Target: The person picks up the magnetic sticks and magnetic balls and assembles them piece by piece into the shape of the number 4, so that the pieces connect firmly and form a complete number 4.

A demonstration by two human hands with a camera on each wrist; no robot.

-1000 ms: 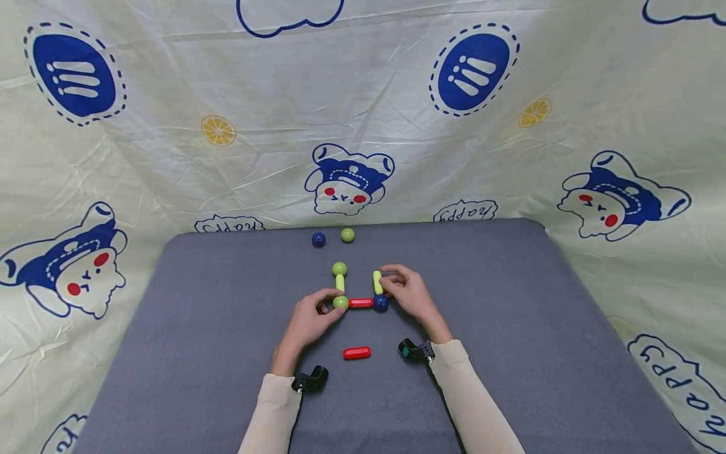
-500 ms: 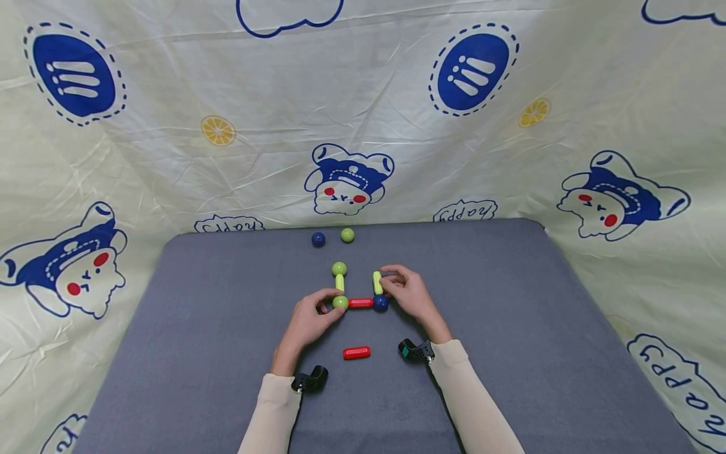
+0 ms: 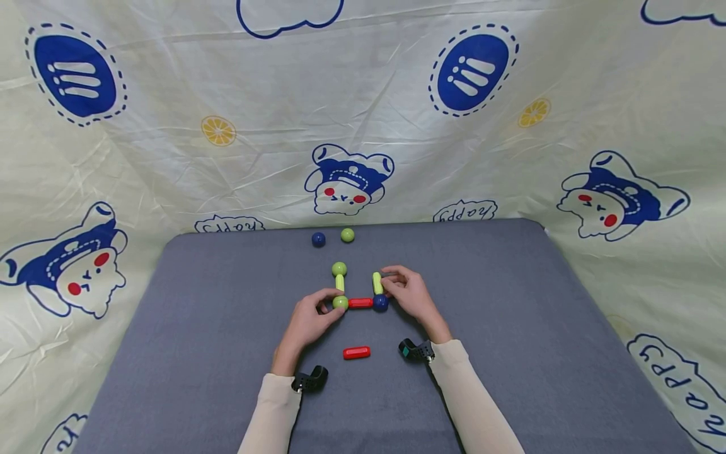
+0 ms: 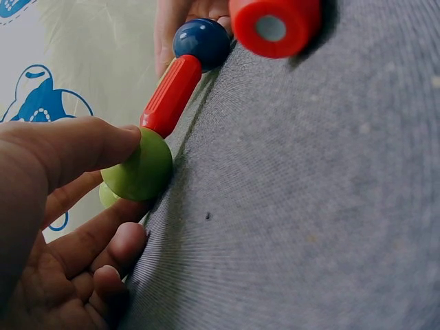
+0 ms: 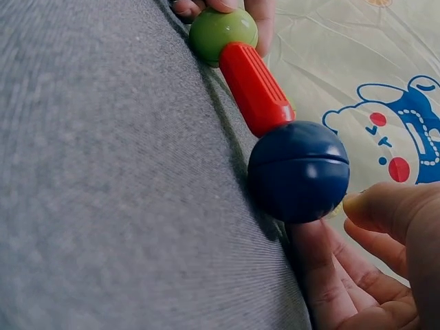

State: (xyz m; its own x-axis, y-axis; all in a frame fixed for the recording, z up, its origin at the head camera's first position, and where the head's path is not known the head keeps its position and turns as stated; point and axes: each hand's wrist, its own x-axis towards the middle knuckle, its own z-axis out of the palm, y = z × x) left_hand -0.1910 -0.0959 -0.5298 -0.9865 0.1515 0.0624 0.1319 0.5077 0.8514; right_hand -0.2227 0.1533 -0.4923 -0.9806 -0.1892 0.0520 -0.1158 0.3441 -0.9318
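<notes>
A U-shaped chain of magnetic balls and rods lies on the grey table. My left hand (image 3: 309, 318) pinches its near-left green ball (image 4: 143, 168) between thumb and fingers. From that ball a red rod (image 3: 360, 303) runs right to a blue ball (image 5: 298, 172). Pointing away from the blue ball is a yellow-green rod (image 3: 377, 283), which my right hand (image 3: 412, 295) pinches; in the right wrist view the ball mostly hides this rod. On the left side, another yellow-green rod (image 3: 339, 282) joins the held ball to a far green ball (image 3: 339, 269).
A loose red rod (image 3: 357, 353) lies nearer, between the forearms. Toward the back edge of the table (image 3: 227, 315) sit a separate blue ball (image 3: 319, 239) and green ball (image 3: 348, 235). A printed cloth (image 3: 272, 176) hangs behind.
</notes>
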